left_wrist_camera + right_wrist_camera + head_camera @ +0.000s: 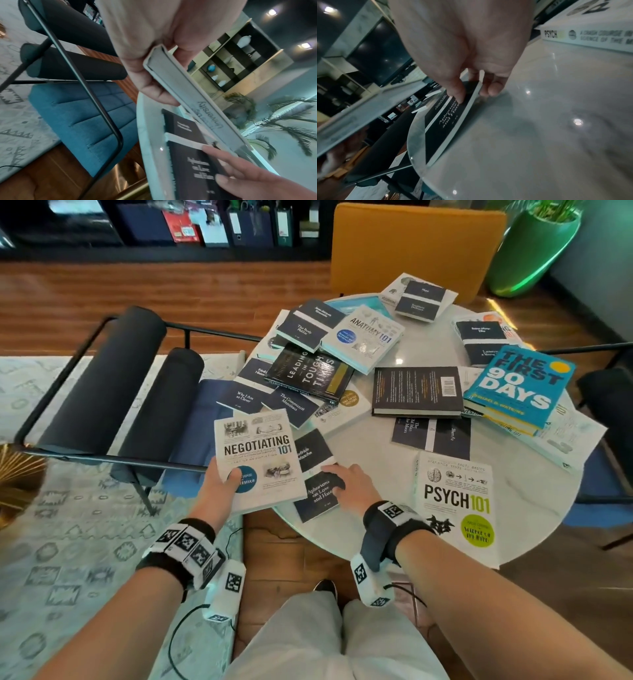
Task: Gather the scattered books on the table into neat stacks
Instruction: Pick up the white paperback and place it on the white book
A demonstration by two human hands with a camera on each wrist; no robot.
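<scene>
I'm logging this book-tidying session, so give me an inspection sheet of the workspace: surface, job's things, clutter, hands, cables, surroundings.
Surface: round white table, glossy, mostly covered.
Job's things: books scattered and overlapping, no neat stack yet; Negotiating 101 lifted at the near left edge; Aphorisms on Love and Hate flat near the edge; Psych 101 flat, overhanging the near edge.
Clutter: nothing seen besides books.
Hands: left hand grips Negotiating 101; right hand pinches the Aphorisms book's edge.
Cables: black cable hanging from the left wrist camera.
Surroundings: blue chair, orange chair, patterned rug, green planter.
</scene>
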